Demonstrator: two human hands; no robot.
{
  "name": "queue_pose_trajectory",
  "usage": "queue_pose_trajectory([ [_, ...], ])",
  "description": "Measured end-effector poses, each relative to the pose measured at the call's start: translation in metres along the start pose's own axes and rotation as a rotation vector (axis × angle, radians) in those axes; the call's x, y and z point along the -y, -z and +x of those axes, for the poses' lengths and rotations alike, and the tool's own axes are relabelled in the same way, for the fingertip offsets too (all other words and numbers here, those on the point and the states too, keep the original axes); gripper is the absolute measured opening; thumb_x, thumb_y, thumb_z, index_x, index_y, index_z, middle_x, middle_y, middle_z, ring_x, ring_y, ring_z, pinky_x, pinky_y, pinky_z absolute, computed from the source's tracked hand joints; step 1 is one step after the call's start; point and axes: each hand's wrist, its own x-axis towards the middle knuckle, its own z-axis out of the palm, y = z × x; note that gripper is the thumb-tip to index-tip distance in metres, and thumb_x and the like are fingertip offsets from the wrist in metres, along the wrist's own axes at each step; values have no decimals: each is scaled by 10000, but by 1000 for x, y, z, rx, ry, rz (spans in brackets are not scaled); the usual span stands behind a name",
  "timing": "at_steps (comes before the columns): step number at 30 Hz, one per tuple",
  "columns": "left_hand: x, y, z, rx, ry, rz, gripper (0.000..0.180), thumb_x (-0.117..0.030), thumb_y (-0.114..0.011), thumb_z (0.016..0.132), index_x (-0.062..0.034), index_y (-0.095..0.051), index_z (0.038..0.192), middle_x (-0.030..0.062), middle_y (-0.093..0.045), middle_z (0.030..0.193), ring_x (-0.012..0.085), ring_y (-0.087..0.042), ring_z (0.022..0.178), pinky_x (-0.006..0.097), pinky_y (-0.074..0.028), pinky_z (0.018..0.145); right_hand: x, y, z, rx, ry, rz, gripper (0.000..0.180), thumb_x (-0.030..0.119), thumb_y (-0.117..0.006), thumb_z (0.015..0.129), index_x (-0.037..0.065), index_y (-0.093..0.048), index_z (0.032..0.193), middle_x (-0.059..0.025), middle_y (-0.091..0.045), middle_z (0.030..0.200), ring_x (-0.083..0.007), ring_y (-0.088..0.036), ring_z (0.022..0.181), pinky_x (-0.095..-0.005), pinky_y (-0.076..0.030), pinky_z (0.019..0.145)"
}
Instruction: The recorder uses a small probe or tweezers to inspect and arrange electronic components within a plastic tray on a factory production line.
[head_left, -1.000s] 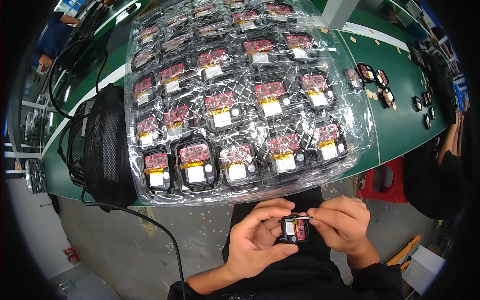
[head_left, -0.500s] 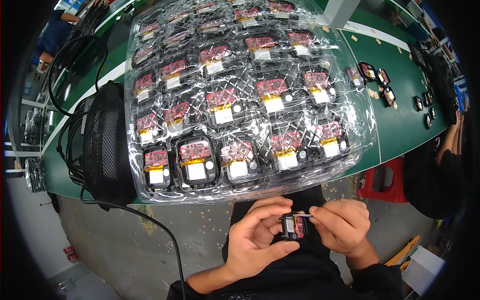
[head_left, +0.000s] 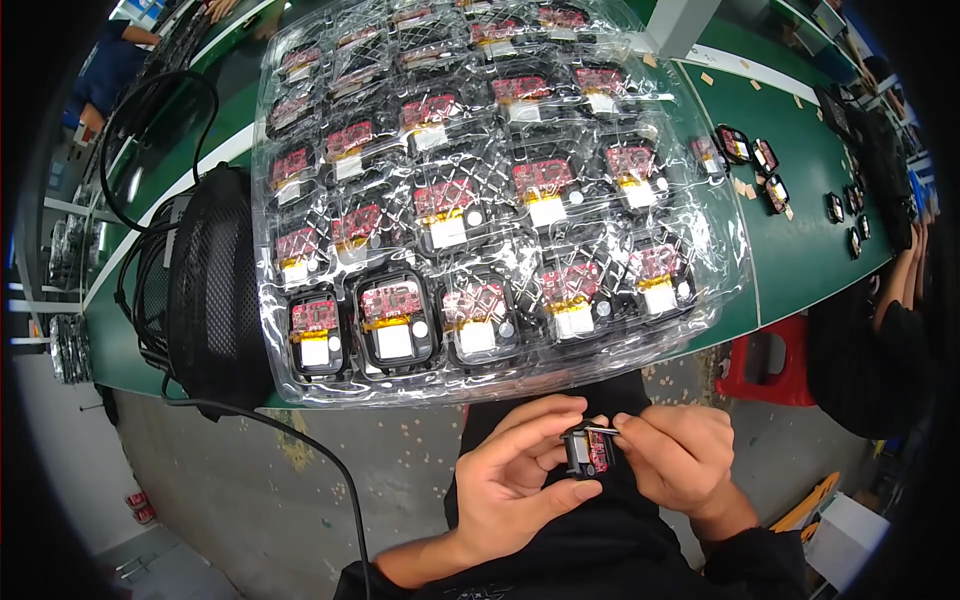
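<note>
My left hand (head_left: 515, 480) holds a small black device housing (head_left: 590, 450) by its edges, above my lap. Inside the housing are a red circuit board and a silvery block that resembles a battery. In my right hand (head_left: 680, 452), thumb and fingers pinch a thin metal tool (head_left: 606, 431), whose tip lies at the housing's upper edge. Its exact kind is too small to make out. Beyond my hands, a stack of clear plastic trays (head_left: 440, 388) carries rows of similar housings with red boards, such as the one at the near row (head_left: 390, 320).
A black mesh container (head_left: 210, 290) with coiled cable stands left of the trays. Loose housings (head_left: 777, 193) lie on the green table (head_left: 725, 262) at right. A red stool (head_left: 765, 365) and another person's arm (head_left: 905, 270) are at right. A black cable (head_left: 335, 460) hangs at left.
My right hand has shifted very slightly left with the thin tool, toward the housing. The housing is tilted a little differently in my left hand. The trays look unchanged.
</note>
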Motion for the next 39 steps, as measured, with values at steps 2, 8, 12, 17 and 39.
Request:
queue_pose_trajectory([
  [2, -2, -2, -3, -25, -5, -11, 541, 119, -761, 782, 92, -552, 1281, 220, -457, 1381, 323, -533, 1283, 426, -534, 1017, -4, 3, 4, 6, -9, 50, 286, 71, -827, 678, 48, -738, 948, -44, -633, 792, -156, -587, 562, -276, -467, 483],
  [8, -38, -8, 8, 77, -531, 638, 467, -5, -884, 699, 71, -635, 1087, 270, -585, 1211, 409, -680, 1057, 434, -603, 881, -9, 20, -2, -189, -167, 127, 184, 94, -777, 737, 32, -723, 902, -84, -655, 776, -208, -612, 613, -300, -482, 551],
  [12, -58, -13, 31, -3, -860, 879, 461, -14, -903, 667, -11, -652, 1053, 221, -547, 1153, 431, -691, 984, 427, -628, 842, -22, 30, 7, -354, -235, 27, 175, 47, -696, 813, -36, -672, 965, -145, -627, 852, -222, -590, 749, -294, -470, 651],
  [17, -84, -14, 49, -113, -927, 1446, 403, -25, -855, 711, -45, -551, 975, 224, -425, 1231, 425, -611, 1086, 506, -574, 940, -55, 31, 41, -435, -455, -161, 225, -4, -639, 892, -29, -650, 1116, -137, -590, 1058, -204, -573, 809, -291, -461, 642],
  [39, -88, -21, 52, -150, -886, 1735, 274, -196, -761, 852, -20, -722, 1058, 216, -640, 1193, 384, -592, 1164, 475, -495, 958, -87, 24, 47, -278, -494, -316, 240, 100, -776, 799, 27, -563, 881, -125, -661, 1118, -357, -657, 848, -390, -512, 710],
])
